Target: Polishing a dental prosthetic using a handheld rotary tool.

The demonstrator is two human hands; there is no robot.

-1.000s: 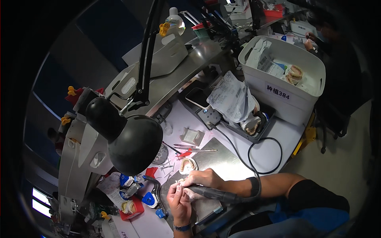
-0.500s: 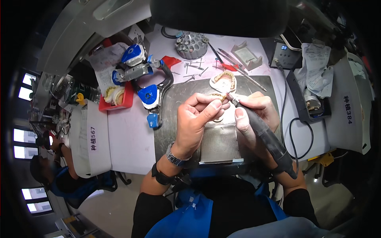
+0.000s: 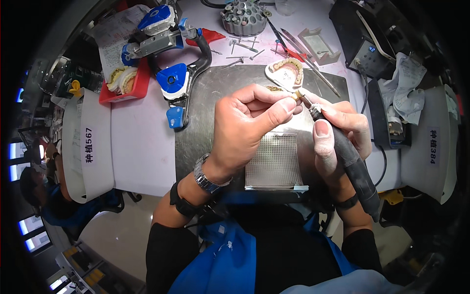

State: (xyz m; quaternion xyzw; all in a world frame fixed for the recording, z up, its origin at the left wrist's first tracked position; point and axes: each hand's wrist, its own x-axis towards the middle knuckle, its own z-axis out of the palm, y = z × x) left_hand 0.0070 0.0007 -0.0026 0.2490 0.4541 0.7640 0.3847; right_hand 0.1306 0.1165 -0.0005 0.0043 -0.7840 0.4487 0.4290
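My left hand (image 3: 240, 127) is closed, pinching a small gold and tooth-coloured dental bridge (image 3: 275, 88) between thumb and fingers; the fingers cover much of it. My right hand (image 3: 360, 130) wraps round a black rotary handpiece (image 3: 348, 156), which slants up and left. Its tip sits at the tooth-coloured end of the bridge; whether they touch I cannot tell. Just beyond the fingertips, a plaster dental model (image 3: 279, 77) with an arch of teeth lies on the dark metal plate (image 3: 205, 98). Below the hands is a perforated metal tray (image 3: 272, 164).
An articulator (image 3: 196, 68) with blue mounts stands to the left, beside a red box (image 3: 139, 88) holding models. At the back are a bur holder (image 3: 244, 19), loose burs and long tools. A control box (image 3: 364, 49) stands at right. Another person (image 3: 46, 183) sits far left.
The whole view has shifted, so the bench things sit higher in it. Both hands keep their grips; the bridge appears turned, its tooth-coloured end more exposed. The control box display has changed.
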